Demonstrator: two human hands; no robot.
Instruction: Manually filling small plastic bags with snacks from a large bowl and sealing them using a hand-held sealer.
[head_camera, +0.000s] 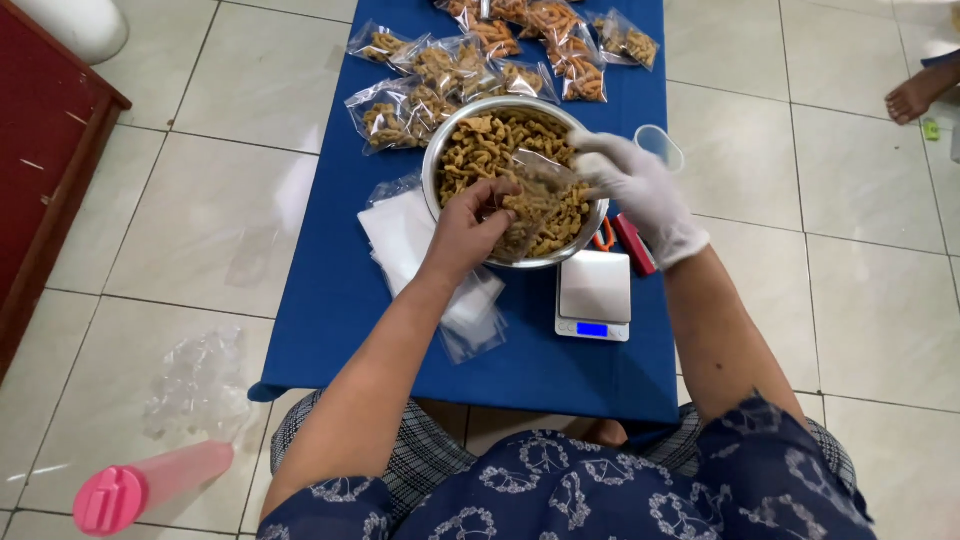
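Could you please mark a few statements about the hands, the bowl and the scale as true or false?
1. The right hand wears a white glove. True.
2. The metal bowl holds brown snack pieces. True.
3. The small scale carries a filled bag. False: its platform is bare.
4. The left hand is gloved. False: it is bare, holding a clear bag over the bowl.
5. The table cloth is red. False: blue.
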